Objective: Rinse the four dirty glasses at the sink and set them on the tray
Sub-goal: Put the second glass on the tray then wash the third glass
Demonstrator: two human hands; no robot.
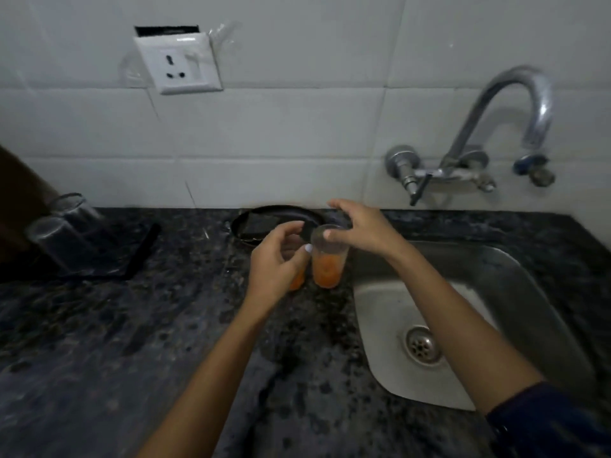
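Two glasses with orange dregs stand side by side on the dark stone counter, just left of the sink [515,285]. My left hand [274,266] curls around the left dirty glass [297,281], hiding most of it. My right hand [360,229] reaches from above and pinches the rim of the right dirty glass [327,266]. On the black tray [139,256] at the far left stand two clear glasses [62,236], close together.
A curved metal tap [529,104] hangs over the steel sink, no water running; the drain [423,345] is bare. A black dish with a dark sponge [264,224] sits behind the glasses. A wall socket [180,64] is on the tiles. A brown object stands at the left edge.
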